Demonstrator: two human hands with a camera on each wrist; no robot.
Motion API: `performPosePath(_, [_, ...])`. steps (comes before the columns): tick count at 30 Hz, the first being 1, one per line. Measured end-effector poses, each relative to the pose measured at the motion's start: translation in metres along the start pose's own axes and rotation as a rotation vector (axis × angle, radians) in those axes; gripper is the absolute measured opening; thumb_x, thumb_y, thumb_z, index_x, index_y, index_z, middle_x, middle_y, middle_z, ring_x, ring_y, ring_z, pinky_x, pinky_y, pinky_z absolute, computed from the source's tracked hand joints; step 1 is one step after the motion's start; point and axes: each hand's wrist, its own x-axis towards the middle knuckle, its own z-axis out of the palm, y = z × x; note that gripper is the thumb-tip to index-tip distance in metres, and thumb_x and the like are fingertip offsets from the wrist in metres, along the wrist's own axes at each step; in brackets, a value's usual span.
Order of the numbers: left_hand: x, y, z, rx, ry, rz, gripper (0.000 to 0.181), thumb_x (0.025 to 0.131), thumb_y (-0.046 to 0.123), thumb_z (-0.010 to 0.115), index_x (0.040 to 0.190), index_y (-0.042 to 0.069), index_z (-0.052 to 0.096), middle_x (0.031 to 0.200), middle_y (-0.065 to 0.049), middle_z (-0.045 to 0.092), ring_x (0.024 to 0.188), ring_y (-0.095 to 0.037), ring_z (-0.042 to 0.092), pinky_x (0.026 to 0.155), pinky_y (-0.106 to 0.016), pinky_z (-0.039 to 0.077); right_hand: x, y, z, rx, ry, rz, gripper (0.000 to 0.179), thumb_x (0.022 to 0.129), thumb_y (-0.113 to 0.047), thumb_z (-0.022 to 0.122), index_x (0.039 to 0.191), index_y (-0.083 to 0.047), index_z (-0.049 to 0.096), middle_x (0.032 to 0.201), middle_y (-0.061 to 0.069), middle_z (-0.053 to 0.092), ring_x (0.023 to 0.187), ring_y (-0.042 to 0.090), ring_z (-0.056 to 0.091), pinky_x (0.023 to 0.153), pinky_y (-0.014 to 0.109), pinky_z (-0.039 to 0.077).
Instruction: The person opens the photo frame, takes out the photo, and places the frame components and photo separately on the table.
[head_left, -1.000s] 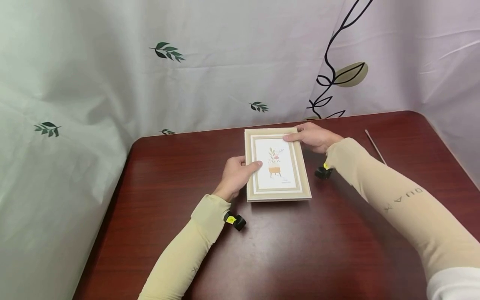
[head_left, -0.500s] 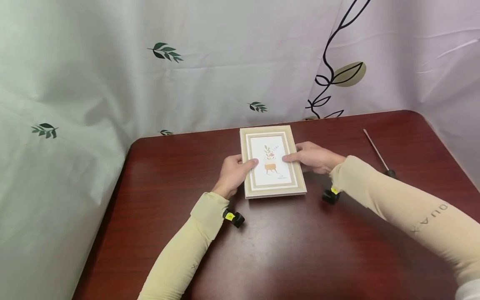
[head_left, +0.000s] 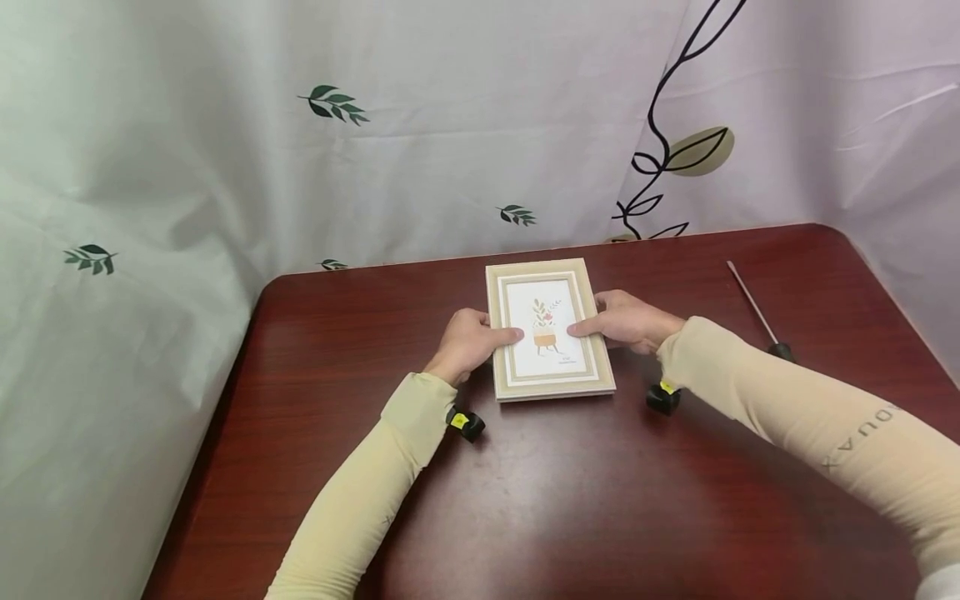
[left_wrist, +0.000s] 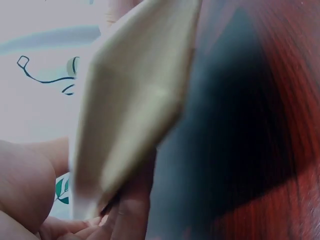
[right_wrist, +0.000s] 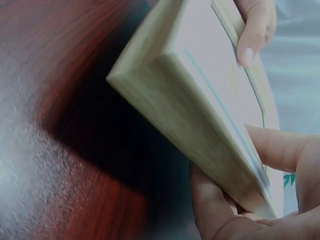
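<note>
A cream picture frame (head_left: 551,388) with a potted-plant print faces up between my two hands in the head view. My left hand (head_left: 467,343) grips its left side, thumb over the front and fingers underneath. On the opposite side my right hand (head_left: 632,322) holds it the same way, its thumb reaching onto the print. In the right wrist view the thick side of the picture frame (right_wrist: 185,120) shows above a dark shadow, with the fingers curled beneath it. The left wrist view shows the picture frame's edge (left_wrist: 130,95) raised over the table.
A screwdriver (head_left: 752,302) with a dark handle lies at the right of the dark red wooden table (head_left: 337,333), partly behind the right sleeve. A pale curtain (head_left: 420,150) with leaf prints hangs along the back and left.
My right hand has slid from the picture frame's upper right corner down to the middle of its right side. The right forearm has lowered, uncovering the screwdriver's handle.
</note>
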Motion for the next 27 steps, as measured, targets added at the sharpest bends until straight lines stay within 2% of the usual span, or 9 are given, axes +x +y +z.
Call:
performPosePath(1, [0.001,0.0,0.0,0.015,0.004,0.003,0.027,0.082,0.028,0.083,0.086,0.004,0.072,0.065,0.001,0.058,0.057,-0.012,0.049,0.051,-0.026,0.039,0.0,0.0,0.0,-0.013,0.011,-0.001,0.058,0.095,-0.005,0.067,0.141,0.013,0.037,0.121,0.025,0.062,0.091,0.02,0.069,0.085,0.036,0.058])
performPosePath(4, [0.003,0.0,0.001,0.094,0.016,0.006,0.029,0.081,0.03,0.083,0.075,0.007,0.066,0.06,0.002,0.052,0.054,-0.013,0.046,0.051,-0.027,0.039,0.001,-0.002,0.001,-0.059,0.041,0.003,0.06,0.094,-0.006,0.067,0.142,0.013,0.036,0.12,0.025,0.061,0.091,0.019,0.07,0.084,0.035,0.058])
performPosePath(8, [0.007,0.001,0.002,0.179,0.018,-0.006,0.039,0.082,0.031,0.082,0.064,0.011,0.054,0.056,0.003,0.039,0.05,-0.013,0.039,0.047,-0.028,0.035,0.003,-0.001,0.002,-0.13,0.074,0.015,0.057,0.093,-0.009,0.069,0.137,0.015,0.04,0.114,0.023,0.064,0.087,0.018,0.069,0.08,0.032,0.058])
performPosePath(13, [0.012,0.0,0.005,0.219,0.019,-0.016,0.041,0.082,0.03,0.081,0.062,0.013,0.049,0.056,0.004,0.038,0.049,-0.012,0.038,0.047,-0.028,0.035,0.005,-0.001,0.004,-0.218,0.111,0.033,0.051,0.091,-0.013,0.071,0.127,0.014,0.048,0.105,0.02,0.067,0.083,0.017,0.068,0.074,0.029,0.055])
performPosePath(19, [0.015,0.0,0.007,0.245,0.04,-0.02,0.048,0.08,0.028,0.08,0.058,0.016,0.04,0.054,0.005,0.03,0.047,-0.013,0.034,0.046,-0.028,0.033,0.005,-0.002,0.006,-0.268,0.155,0.031,0.049,0.089,-0.015,0.074,0.122,0.013,0.051,0.1,0.019,0.067,0.079,0.017,0.067,0.07,0.027,0.053])
performPosePath(27, [0.016,0.001,0.01,0.309,0.064,-0.008,0.041,0.079,0.027,0.078,0.062,0.014,0.043,0.059,0.003,0.035,0.053,-0.015,0.038,0.049,-0.029,0.035,0.006,-0.001,0.007,-0.287,0.186,0.038,0.044,0.088,-0.015,0.074,0.118,0.011,0.054,0.098,0.018,0.068,0.078,0.017,0.068,0.069,0.028,0.054])
